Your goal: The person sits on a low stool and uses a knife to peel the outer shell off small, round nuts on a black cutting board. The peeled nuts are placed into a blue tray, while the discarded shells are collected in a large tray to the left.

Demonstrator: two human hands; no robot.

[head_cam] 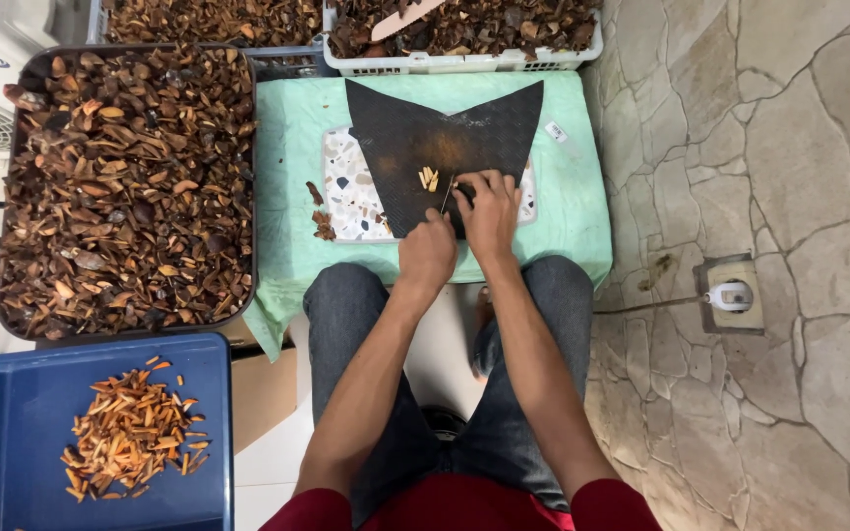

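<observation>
We look down on a seated person working at a small table draped in a mint-green cloth (292,147). On it lies a speckled terrazzo tile (346,187), and over that a black, notched rubber mat (415,128). Both hands meet at the near edge of the mat. The left hand (427,254) is clenched around something we cannot make out. The right hand (489,211) sits just beside it, slightly farther, fingers curled around the handle of a thin knife (448,194) whose blade stands nearly upright on the mat. Just left of the blade rests a little cluster of pale yellow slivers (429,178). A few brown shell scraps (322,221) lie on the tile's left edge.

To the left, a large dark tray (130,187) is heaped with brown husk pieces. Near left, a blue bin (12,433) holds a small pile of orange slivers (130,433). At the far edge, a white crate (464,61) holds more brown husks.
</observation>
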